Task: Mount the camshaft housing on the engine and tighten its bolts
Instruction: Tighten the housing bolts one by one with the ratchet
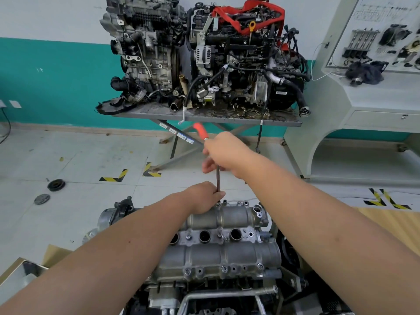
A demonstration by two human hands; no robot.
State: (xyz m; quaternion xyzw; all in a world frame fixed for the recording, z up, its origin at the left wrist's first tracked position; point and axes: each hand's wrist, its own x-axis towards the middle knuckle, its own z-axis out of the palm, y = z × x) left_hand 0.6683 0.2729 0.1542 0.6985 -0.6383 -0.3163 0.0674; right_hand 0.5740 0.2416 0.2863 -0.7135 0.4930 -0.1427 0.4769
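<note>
Both bare forearms reach forward from six o'clock toward the centre. The right hand (pixel 223 153), just above centre, is curled round the thin shaft of a tool (pixel 217 178) whose red grip (pixel 201 130) sticks out toward eleven o'clock. The left hand (pixel 204 196), directly below, pinches the shaft's lower end at the far edge of the camshaft housing (pixel 218 258). One housing sits on the engine (pixel 204 296) at six o'clock, showing three round bores in a row. At twelve o'clock, two other engines (pixel 204 53) stand on one metal table (pixel 209 117).
</note>
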